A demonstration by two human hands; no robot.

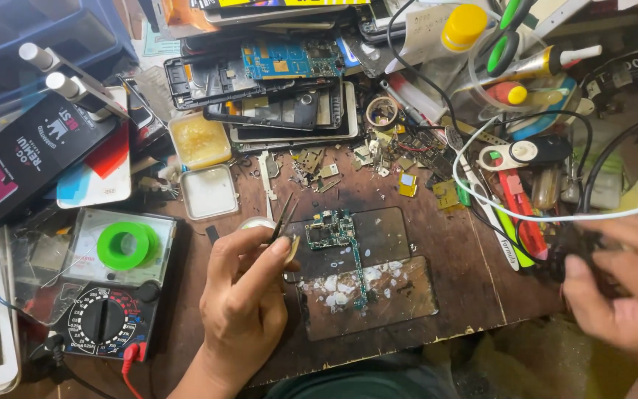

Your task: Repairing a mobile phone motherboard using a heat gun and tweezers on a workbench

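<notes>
1. The left hand (241, 284) is curled nearly closed, thumb and forefinger pinching a pair of dark tweezers (283, 216) whose tips point up and away from the person.
2. Just right of those tweezers lies a green phone circuit board (331, 230), its narrow tail running down toward a scatter of white flakes (341, 281). The board rests on a dark mat (378, 295) on the brown workbench (474, 281).
3. The tweezer tips stand just beside the board's left edge; I cannot tell whether they touch it.
4. A small round tin (257, 222) peeks out behind the left fingers.
5. The right hand (622, 295) is blurred at the bench's right edge, fingers bent around something dark (574, 247) where black cables meet; how firmly it grips I cannot tell. A white cable (555, 218) loops just above it.
6. Left of the left hand sits a multimeter (105, 321) with a red lead, and a green roll of tape (123, 245) lies on its display end.
7. Further back are a square tin with yellowish paste (199, 140), its white lid (208, 192) beside it, and loose metal scraps (378, 155).
8. Stripped phone frames (275, 89) are stacked along the rear, with a yellow-capped bottle (463, 28) to their right.
</notes>
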